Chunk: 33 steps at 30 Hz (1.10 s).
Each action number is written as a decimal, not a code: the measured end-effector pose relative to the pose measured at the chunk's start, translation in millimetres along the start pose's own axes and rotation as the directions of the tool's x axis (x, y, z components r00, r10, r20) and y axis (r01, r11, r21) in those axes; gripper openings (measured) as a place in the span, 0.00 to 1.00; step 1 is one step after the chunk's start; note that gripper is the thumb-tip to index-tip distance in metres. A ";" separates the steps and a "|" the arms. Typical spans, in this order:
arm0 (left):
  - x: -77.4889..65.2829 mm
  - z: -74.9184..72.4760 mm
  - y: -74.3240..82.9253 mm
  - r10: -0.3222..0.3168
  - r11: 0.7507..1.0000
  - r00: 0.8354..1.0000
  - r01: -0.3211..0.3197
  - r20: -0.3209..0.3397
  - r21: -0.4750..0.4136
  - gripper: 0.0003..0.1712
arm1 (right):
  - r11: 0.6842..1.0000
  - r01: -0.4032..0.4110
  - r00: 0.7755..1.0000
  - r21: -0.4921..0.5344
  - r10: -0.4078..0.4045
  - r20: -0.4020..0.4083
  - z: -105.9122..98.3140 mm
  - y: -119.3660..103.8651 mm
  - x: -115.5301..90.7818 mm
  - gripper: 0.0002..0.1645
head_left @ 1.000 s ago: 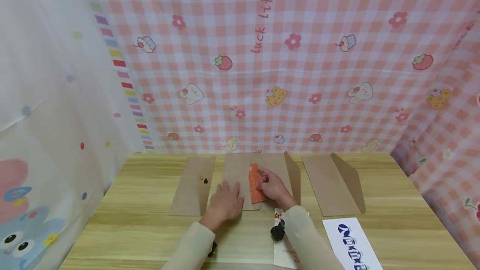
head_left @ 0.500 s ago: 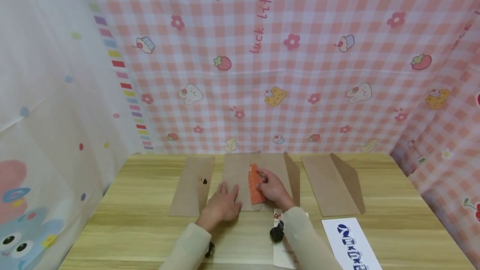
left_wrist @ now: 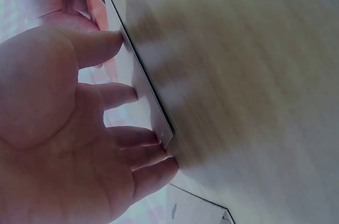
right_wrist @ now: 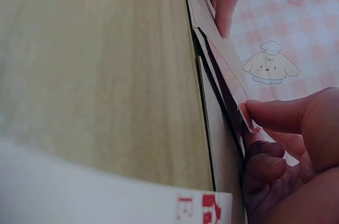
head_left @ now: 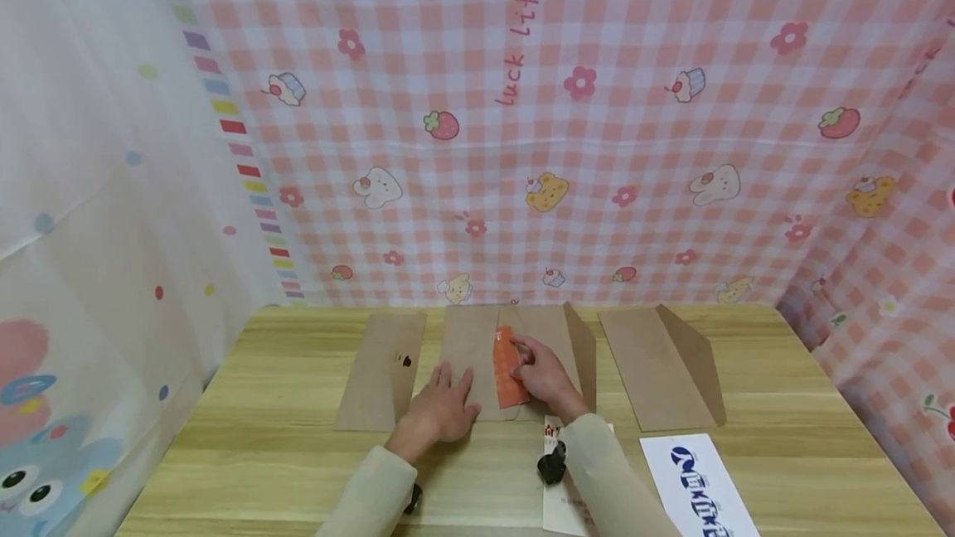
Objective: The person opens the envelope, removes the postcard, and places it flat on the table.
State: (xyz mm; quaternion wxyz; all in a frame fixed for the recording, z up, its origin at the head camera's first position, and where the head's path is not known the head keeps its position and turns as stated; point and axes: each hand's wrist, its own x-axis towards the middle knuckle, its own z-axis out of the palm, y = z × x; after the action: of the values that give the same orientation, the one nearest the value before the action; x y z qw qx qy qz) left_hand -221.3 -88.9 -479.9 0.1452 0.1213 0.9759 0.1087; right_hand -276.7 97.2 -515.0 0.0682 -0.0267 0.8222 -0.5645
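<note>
A brown paper envelope [head_left: 468, 326] lies at the middle of the table, under my left hand [head_left: 440, 411]. That hand's fingers are spread and rest on the envelope near its front end. My right hand [head_left: 548, 375] pinches the right edge of an orange card [head_left: 508, 379] between thumb and fingers. The card's left edge meets the envelope's right side, at the opening. In the right wrist view, the thumb of the right hand [right_wrist: 286, 144] presses the card's edge against a curled finger. A second brown envelope [head_left: 543, 321] lies beneath the right hand, with its pointed flap out to the right.
More brown envelopes lie on the left [head_left: 369, 371] and the right [head_left: 645, 371]. A cream paper with red print [head_left: 559, 508] is partly under the right forearm. To its right is a white paper with blue characters [head_left: 697, 487]. A checkered curtain [head_left: 477, 147] hangs behind the wooden table [head_left: 254, 437].
Both hands keep nearly the same pose; the left hand shifts very slightly left and nearer. The orange card stays at the envelope's edge, pinched by the right hand.
</note>
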 end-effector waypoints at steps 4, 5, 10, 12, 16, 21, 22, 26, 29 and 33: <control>-0.4 0.2 -0.1 -0.002 1.000 1.000 0.002 0.006 -0.002 0.36 | 1.000 0.009 1.000 0.003 -0.009 0.000 -0.2 0.4 -0.2 0.34; -0.8 0.3 0.0 -0.001 1.000 1.000 0.001 0.007 -0.003 0.36 | 1.000 0.010 1.000 0.001 -0.010 0.001 -0.1 0.5 -0.3 0.34; -1.4 0.9 0.0 -0.001 1.000 1.000 0.001 0.003 -0.009 0.36 | 1.000 0.013 1.000 -0.007 -0.013 -0.006 0.4 0.6 -0.3 0.34; -1.2 1.8 -0.1 -0.003 1.000 1.000 0.003 -0.002 -0.009 0.36 | 1.000 0.014 1.000 -0.011 -0.014 -0.012 0.5 0.7 -0.2 0.34; -1.5 2.8 0.3 -0.011 1.000 1.000 0.010 -0.010 -0.017 0.36 | 1.000 0.018 1.000 -0.016 -0.018 -0.017 0.5 1.3 0.1 0.34; -2.3 2.2 1.4 -0.021 0.999 1.000 0.021 -0.005 -0.031 0.36 | 1.000 0.017 1.000 0.005 -0.017 -0.015 -0.6 0.4 -1.1 0.34; -2.4 2.1 1.6 -0.023 0.999 1.000 0.023 -0.002 -0.032 0.36 | 1.000 0.017 1.000 0.008 -0.017 -0.016 -0.7 0.6 -1.3 0.34; -1.6 2.4 2.3 -0.029 0.999 1.000 0.029 0.008 -0.041 0.36 | 1.000 0.020 0.999 0.024 -0.019 -0.033 -1.0 2.0 -2.1 0.34; -1.2 2.5 2.4 -0.027 0.999 1.000 0.027 0.009 -0.039 0.36 | 0.999 0.012 0.999 0.032 -0.010 -0.050 -1.0 3.8 -1.9 0.35; -1.3 2.7 2.3 -0.021 0.999 1.000 0.022 0.003 -0.040 0.36 | 0.999 -0.003 0.998 0.036 0.005 -0.070 -0.3 5.5 -1.0 0.35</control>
State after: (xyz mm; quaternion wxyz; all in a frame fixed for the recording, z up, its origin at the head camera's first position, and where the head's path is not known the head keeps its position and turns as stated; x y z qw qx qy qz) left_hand -218.8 -86.6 -481.5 0.1501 0.1080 0.9746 0.1265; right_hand -275.6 99.7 -520.0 0.0409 -0.0039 0.8138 -0.5797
